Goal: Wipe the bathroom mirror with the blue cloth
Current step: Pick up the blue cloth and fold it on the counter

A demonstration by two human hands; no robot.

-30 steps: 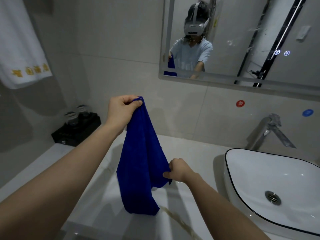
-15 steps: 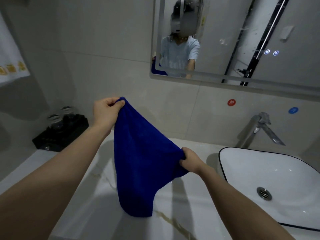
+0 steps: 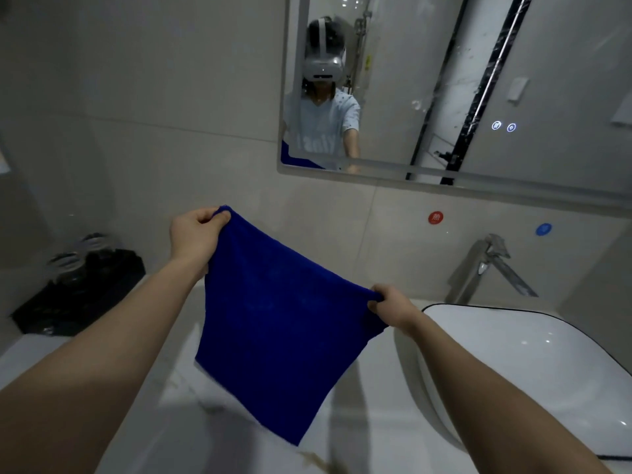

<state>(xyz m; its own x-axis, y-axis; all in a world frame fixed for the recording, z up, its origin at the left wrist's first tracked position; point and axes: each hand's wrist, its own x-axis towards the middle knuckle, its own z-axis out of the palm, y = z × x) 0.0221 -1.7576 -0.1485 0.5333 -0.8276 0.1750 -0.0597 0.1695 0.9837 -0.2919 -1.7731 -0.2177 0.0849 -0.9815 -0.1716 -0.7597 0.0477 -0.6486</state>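
The blue cloth (image 3: 280,326) hangs spread flat in the air above the counter, held by its two top corners. My left hand (image 3: 195,234) pinches the upper left corner, higher up. My right hand (image 3: 390,304) grips the upper right corner, lower and nearer the basin. The bathroom mirror (image 3: 533,80) is on the wall above and to the right, well clear of the cloth. Its glass shows water spots and a reflection of a person wearing a headset.
A white basin (image 3: 533,364) with a chrome tap (image 3: 485,265) sits at the right. A black tray with glasses (image 3: 82,289) stands at the back left of the pale counter (image 3: 164,422). Red and blue stickers mark the wall tile under the mirror.
My right hand moved right and up along the cloth's edge, pulling the bunched cloth out into a flat sheet. The view shifted, dropping the white towel out of sight at the left.
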